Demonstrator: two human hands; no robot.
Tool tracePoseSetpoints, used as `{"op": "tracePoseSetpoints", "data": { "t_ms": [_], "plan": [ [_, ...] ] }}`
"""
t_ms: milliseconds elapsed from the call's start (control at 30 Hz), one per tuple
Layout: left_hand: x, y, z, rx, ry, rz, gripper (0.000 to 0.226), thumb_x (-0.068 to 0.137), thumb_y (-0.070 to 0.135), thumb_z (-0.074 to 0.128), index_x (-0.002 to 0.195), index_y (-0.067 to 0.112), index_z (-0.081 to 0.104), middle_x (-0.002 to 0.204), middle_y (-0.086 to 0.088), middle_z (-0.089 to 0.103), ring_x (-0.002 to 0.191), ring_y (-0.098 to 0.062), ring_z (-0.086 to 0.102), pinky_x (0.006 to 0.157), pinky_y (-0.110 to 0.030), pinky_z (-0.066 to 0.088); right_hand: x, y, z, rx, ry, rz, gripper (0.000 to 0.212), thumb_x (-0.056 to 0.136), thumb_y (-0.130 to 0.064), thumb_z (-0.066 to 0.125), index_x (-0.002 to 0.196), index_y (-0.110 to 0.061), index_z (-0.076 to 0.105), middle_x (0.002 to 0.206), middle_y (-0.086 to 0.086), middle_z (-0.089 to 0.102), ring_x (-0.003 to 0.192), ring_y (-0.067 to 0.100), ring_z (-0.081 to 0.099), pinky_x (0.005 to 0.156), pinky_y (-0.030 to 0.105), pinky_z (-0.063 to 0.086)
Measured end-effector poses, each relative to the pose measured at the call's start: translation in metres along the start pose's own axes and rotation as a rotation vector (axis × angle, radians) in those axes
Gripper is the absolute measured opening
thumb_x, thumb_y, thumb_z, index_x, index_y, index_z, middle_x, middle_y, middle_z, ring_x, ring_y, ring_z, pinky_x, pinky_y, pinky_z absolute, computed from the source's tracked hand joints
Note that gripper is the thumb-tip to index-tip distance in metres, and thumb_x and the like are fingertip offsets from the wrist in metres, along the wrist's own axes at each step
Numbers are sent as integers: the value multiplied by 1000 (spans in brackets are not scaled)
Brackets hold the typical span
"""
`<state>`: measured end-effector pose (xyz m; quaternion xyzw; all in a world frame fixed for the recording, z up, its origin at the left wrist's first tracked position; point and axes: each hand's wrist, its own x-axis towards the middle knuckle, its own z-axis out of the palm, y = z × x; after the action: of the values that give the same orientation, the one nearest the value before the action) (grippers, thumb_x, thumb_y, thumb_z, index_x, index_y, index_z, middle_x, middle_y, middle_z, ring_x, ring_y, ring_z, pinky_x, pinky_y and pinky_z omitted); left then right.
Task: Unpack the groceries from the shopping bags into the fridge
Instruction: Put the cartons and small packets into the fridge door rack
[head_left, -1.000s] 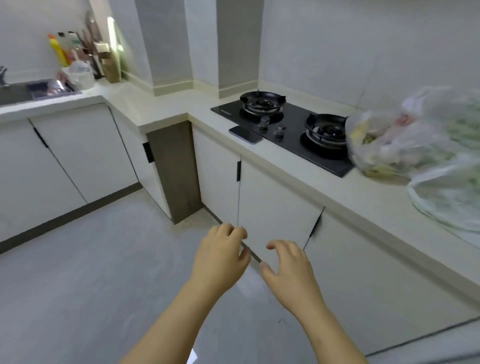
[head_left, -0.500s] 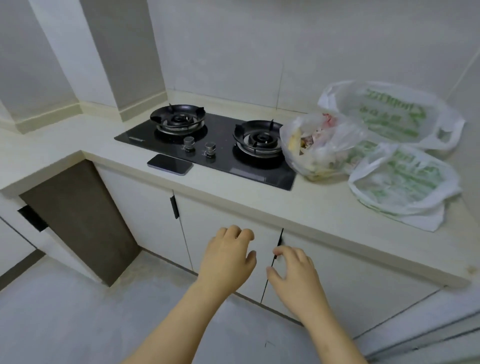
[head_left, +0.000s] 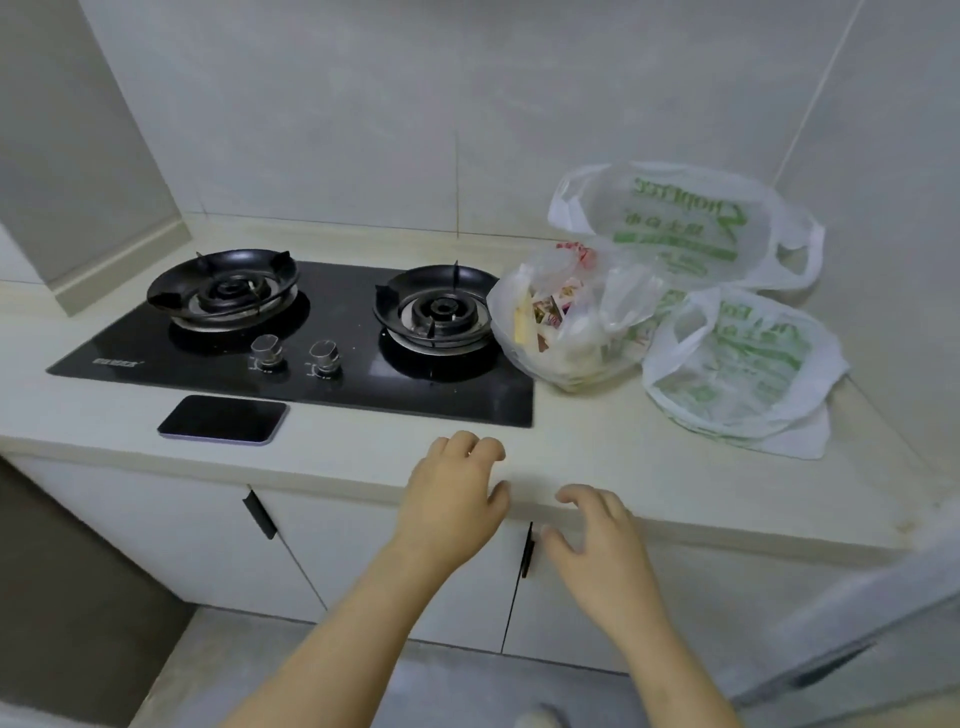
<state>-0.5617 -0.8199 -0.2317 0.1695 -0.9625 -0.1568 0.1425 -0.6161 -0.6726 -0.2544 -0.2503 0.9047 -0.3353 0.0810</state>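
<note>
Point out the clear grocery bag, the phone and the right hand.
clear grocery bag (head_left: 571, 338): head view, its bulging front side.
phone (head_left: 223, 420): head view, middle of its dark screen.
right hand (head_left: 597, 551): head view, back of the hand.

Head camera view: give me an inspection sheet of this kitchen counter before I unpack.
Surface: pale countertop with a black two-burner hob set in.
Job's things: clear bag showing packets, rear printed bag and front printed bag, all right of the hob; fridge not made out.
Clutter: phone lying flat in front of the hob.
Grips: left hand and right hand loosely curled, empty, at the counter's front edge.
Cables: nothing seen.
Surroundings: tiled wall behind, white cabinet doors below.
</note>
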Motion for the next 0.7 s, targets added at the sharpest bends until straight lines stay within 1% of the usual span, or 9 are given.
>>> {"op": "tracePoseSetpoints", "data": {
  "t_ms": [133,200,267,333,400,467,533,600,700],
  "plan": [
    [49,0,11,16,62,22,35,90,28,53,124,20,52,123,3,48,112,-19,44,88,-26,40,46,9,-10,9,18,-14,36,87,-24,57,123,-22,51,127,-3,47,119,18,42,100,29,35],
    [77,3,17,2,152,66,28,81,20,62,108,14,62,109,-2,57,99,-28,54,77,-33,47,75,15,-19,18,44,-31,37,87,-24,57,124,-22,50,127,-4,46,119,17,43,100,29,36],
    [104,6,25,13,252,97,25,73,19,59,96,11,65,101,-5,61,94,-31,58,71,-36,52,105,21,-29,19,76,-56,40,86,-23,58,125,-23,48,127,-4,45,119,17,42,99,28,36],
    [131,10,29,44,310,97,29,70,20,55,97,12,61,107,-10,60,102,-34,56,76,-41,52,136,26,-39,10,119,-89,45,84,-21,60,128,-21,47,128,-2,43,119,21,41,98,30,35],
    [157,13,35,98,344,47,38,67,22,61,104,14,59,120,-15,55,115,-40,49,86,-46,49,164,29,-47,0,165,-122,54,81,-20,65,131,-19,45,134,3,40,121,26,40,98,33,34],
    [180,13,41,167,362,-28,47,68,32,62,112,16,58,132,-18,48,125,-44,39,95,-51,42,191,33,-54,-14,193,-160,64,79,-23,68,136,-19,40,143,8,33,129,30,33,103,37,31],
    [199,16,48,171,360,-83,56,68,42,56,120,19,52,140,-18,39,131,-46,29,99,-56,36,214,36,-60,-45,162,-155,77,79,-34,68,144,-26,27,152,11,18,138,31,18,110,39,22],
    [216,19,56,144,332,-119,62,68,49,53,124,24,45,145,-18,32,135,-48,23,100,-61,32,233,41,-64,-83,102,-135,89,78,-48,65,147,-33,11,156,8,4,143,28,4,113,40,15],
    [236,21,67,98,290,-162,67,69,57,47,127,27,38,150,-19,26,137,-51,16,103,-62,26,256,48,-66,-144,7,-120,102,74,-59,63,147,-34,-5,157,2,-6,144,24,-7,116,40,5]
  ]
}}
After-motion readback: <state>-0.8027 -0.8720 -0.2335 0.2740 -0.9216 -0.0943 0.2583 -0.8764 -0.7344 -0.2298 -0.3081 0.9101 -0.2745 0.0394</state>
